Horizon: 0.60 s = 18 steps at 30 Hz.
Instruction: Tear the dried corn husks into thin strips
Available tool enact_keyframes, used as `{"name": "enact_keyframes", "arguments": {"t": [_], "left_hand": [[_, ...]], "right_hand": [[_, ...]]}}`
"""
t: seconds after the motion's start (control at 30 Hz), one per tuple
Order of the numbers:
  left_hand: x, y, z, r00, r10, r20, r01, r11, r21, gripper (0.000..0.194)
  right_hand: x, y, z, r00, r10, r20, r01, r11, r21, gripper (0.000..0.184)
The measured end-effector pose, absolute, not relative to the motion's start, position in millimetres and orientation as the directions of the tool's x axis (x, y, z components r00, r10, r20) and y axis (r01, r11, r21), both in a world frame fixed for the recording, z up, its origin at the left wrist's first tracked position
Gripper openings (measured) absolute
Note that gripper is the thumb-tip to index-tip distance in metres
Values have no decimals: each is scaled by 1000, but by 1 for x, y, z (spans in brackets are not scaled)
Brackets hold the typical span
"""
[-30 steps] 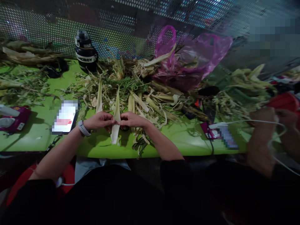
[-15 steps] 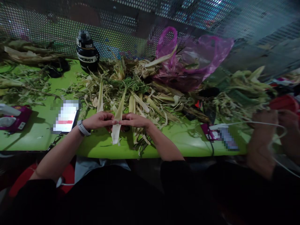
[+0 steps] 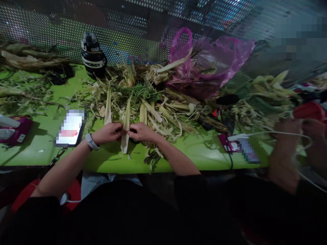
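Both my hands meet over the near part of the green table (image 3: pixel 194 154). Between them hangs a long, pale corn husk strip (image 3: pixel 125 143), its narrow greenish tip pointing away from me. My left hand (image 3: pixel 111 132), with a white watch on the wrist, pinches the strip's left edge. From the other side, my right hand (image 3: pixel 140 132) pinches the right edge with thumb and forefinger. Another pale husk strip (image 3: pixel 108 105) lies just beyond my left hand. Past my fingers spreads a heap of torn husk pieces (image 3: pixel 168 119) with curly green shreds (image 3: pixel 144 92) on top.
A black bottle (image 3: pixel 93 58) and a pink plastic bag (image 3: pixel 201 78) stand at the back by a perforated metal screen (image 3: pixel 143 37). A lit phone (image 3: pixel 71 127) lies left. At right are another phone (image 3: pixel 247 149), a white cable and a co-worker's hands (image 3: pixel 288 132).
The husk strip has become narrower between my fingers and shifted slightly left. Small scraps now lie on the table beside its lower end.
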<state>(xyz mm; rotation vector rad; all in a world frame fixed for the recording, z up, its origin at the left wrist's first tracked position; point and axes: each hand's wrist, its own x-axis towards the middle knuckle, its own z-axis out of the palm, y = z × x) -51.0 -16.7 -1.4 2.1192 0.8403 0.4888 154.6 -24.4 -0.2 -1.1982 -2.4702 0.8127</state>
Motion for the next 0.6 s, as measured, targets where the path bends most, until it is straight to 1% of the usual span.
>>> {"name": "enact_keyframes", "arguments": {"t": [0.07, 0.13, 0.2, 0.23, 0.3, 0.37, 0.43, 0.5, 0.57, 0.6], "left_hand": [[-48, -18, -4, 689, 722, 73, 467, -518, 716, 23], [-45, -19, -6, 667, 742, 75, 518, -533, 669, 23], [-42, -19, -7, 624, 774, 105, 549, -530, 646, 23], [-42, -20, -7, 597, 792, 127, 555, -522, 647, 23], [-42, -20, -5, 554, 821, 140, 544, -485, 685, 21], [-45, -19, -3, 569, 818, 84, 505, -428, 750, 23], [-48, -18, 0, 627, 779, 6, 448, -367, 815, 27], [-51, -18, 2, 679, 733, -41, 386, -309, 869, 30], [-51, -18, 3, 691, 722, -36, 354, -294, 888, 29], [-51, -18, 2, 680, 733, -16, 359, -314, 879, 28]], "right_hand": [[150, -27, -3, -590, 807, 23, 696, 523, -492, 21], [146, -29, -7, -562, 826, 44, 742, 527, -414, 22], [145, -29, -8, -520, 852, 62, 771, 500, -394, 24], [146, -28, -8, -508, 859, 62, 769, 485, -417, 25], [150, -24, -7, -524, 850, 44, 713, 466, -524, 29], [156, -20, -3, -597, 802, 14, 597, 456, -660, 32], [160, -18, 1, -663, 749, -7, 487, 423, -764, 34], [162, -18, 4, -690, 724, -17, 423, 384, -821, 36], [161, -19, 5, -679, 734, -14, 416, 370, -831, 35], [160, -20, 5, -659, 752, -8, 437, 374, -818, 33]]}}
